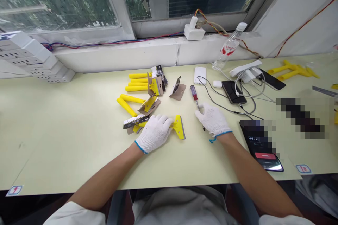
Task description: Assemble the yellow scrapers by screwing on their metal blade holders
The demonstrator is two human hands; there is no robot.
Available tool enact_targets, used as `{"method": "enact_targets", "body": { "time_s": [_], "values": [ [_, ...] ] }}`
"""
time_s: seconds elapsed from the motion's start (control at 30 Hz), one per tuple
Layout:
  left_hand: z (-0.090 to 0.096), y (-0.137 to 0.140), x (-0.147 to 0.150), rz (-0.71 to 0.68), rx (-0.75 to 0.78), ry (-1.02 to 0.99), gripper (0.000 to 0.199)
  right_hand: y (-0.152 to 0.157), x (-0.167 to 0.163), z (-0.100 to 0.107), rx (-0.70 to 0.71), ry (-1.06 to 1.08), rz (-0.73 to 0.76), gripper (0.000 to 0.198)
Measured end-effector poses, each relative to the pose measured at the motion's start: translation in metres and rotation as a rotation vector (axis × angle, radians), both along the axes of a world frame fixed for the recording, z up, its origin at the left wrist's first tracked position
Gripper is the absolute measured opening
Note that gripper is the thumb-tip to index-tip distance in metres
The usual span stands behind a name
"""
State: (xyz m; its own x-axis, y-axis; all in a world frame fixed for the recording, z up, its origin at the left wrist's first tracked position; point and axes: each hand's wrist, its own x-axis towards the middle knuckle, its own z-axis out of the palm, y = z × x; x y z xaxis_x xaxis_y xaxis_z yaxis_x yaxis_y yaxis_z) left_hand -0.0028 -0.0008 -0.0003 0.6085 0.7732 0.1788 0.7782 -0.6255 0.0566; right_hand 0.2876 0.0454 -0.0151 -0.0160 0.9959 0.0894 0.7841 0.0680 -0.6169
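Note:
My left hand (155,133), in a white knitted glove, is closed around the handle of a yellow scraper (179,127). The scraper's wide head with its metal blade points right, low over the table. My right hand (212,119), gloved alike, has its thumb and fingers around the shaft of a screwdriver (194,92). Its clear and red handle points away from me, and the dark tip shows below the thumb. Beyond my left hand lie several yellow scrapers (130,102), some with brown and black cards on their heads. A folded card (178,91) stands apart from them.
A white power bank (200,75), a cabled phone (233,92) and a power strip (245,67) lie at the back right, near a water bottle (229,47). Another phone (261,147) lies beside my right forearm. White boxes (34,56) are stacked far left; yellow handles (293,70) lie far right.

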Motion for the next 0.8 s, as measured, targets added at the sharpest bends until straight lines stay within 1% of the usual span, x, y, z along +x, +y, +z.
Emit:
{"method": "enact_targets", "body": {
  "time_s": [0.1, 0.17, 0.23, 0.33, 0.4, 0.47, 0.57, 0.6, 0.67, 0.73, 0.8],
  "values": [
    [-0.004, -0.001, -0.001, 0.018, 0.041, -0.039, 0.024, 0.0, -0.003, -0.001, 0.077, -0.05, 0.008, 0.039],
    [-0.006, 0.0, -0.001, 0.039, 0.069, -0.058, 0.029, -0.001, -0.008, 0.0, 0.118, -0.073, 0.048, 0.04],
    [-0.008, 0.0, -0.002, 0.069, 0.11, -0.076, 0.032, -0.003, -0.015, 0.004, 0.148, -0.089, 0.121, 0.042],
    [-0.01, 0.002, -0.004, 0.132, 0.166, -0.114, 0.033, -0.011, -0.023, 0.014, 0.169, -0.104, 0.285, 0.043],
    [-0.01, 0.003, -0.005, 0.174, 0.177, -0.132, 0.033, -0.018, -0.027, 0.02, 0.169, -0.111, 0.418, 0.049],
    [-0.009, 0.003, -0.004, 0.204, 0.175, -0.137, 0.032, -0.023, -0.03, 0.023, 0.161, -0.119, 0.543, 0.063],
    [-0.008, 0.002, -0.003, 0.236, 0.152, -0.12, 0.031, -0.025, -0.033, 0.022, 0.14, -0.144, 0.669, 0.083],
    [-0.007, 0.002, -0.003, 0.243, 0.137, -0.11, 0.032, -0.025, -0.034, 0.021, 0.129, -0.153, 0.684, 0.087],
    [-0.007, 0.002, -0.002, 0.255, 0.113, -0.093, 0.033, -0.023, -0.035, 0.018, 0.096, -0.157, 0.683, 0.086],
    [-0.008, 0.003, -0.003, 0.258, 0.107, -0.084, 0.036, -0.021, -0.033, 0.016, 0.071, -0.137, 0.648, 0.079],
    [-0.009, 0.004, -0.004, 0.262, 0.122, -0.083, 0.038, -0.019, -0.028, 0.015, 0.073, -0.116, 0.603, 0.067]
  ]
}}
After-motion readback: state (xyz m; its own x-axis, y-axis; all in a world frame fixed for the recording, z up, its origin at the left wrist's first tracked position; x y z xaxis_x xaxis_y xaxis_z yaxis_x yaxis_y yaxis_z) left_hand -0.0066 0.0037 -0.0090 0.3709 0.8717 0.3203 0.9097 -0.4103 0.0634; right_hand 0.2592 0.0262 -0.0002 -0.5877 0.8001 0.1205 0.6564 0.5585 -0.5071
